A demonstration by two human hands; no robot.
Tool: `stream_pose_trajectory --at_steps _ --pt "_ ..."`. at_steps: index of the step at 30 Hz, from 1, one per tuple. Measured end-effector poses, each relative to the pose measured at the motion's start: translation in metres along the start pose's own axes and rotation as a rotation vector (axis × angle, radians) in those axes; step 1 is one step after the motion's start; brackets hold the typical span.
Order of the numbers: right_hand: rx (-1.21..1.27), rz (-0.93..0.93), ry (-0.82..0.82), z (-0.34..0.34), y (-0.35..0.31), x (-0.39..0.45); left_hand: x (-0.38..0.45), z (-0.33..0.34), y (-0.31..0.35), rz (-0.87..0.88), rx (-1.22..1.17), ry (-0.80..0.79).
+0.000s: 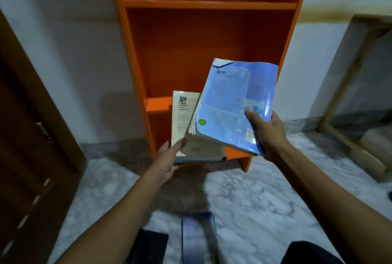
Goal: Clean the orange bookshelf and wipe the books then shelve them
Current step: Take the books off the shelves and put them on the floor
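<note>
Foreground: dark book [198,236] lying on marble floor [254,200]. Middle: left hand [167,157] grips cream book [184,127]; right hand [267,134] clamps overlapping blue book [231,102]. Behind, partly hidden: orange bookshelf [201,36], against the wall [74,51].

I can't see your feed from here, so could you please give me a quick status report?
Left hand grips cream book. Right hand grips blue book. Orange bookshelf shelves bare. More books on floor.
</note>
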State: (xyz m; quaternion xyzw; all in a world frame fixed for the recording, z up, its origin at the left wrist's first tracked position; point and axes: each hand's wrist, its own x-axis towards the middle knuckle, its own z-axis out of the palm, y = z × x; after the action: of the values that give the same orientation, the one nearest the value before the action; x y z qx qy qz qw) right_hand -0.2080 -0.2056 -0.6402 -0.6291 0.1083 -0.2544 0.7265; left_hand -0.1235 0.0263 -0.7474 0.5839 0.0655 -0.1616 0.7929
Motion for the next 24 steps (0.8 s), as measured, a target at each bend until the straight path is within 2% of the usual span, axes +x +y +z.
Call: stream_pose_trajectory --at_steps 4,11,15,20,24 --pt "-0.038 0.044 0.039 -0.010 0.030 -0.010 -0.022 -0.037 -0.056 -0.034 0.088 -0.049" --pt "-0.107 0.162 0.018 -0.013 0.085 -0.028 -0.063 -0.086 -0.190 -0.371 0.175 0.005" --pt "-0.156 0.266 -0.038 -0.018 0.127 -0.043 -0.087 -0.106 -0.253 -0.521 0.141 0.062" --pt "-0.144 0.391 -0.104 -0.018 0.181 -0.077 -0.090 -0.120 -0.287 -0.575 0.037 0.105" --pt "-0.155 0.514 -0.117 -0.018 0.223 -0.109 -0.087 -0.126 -0.285 -0.697 0.116 0.119"
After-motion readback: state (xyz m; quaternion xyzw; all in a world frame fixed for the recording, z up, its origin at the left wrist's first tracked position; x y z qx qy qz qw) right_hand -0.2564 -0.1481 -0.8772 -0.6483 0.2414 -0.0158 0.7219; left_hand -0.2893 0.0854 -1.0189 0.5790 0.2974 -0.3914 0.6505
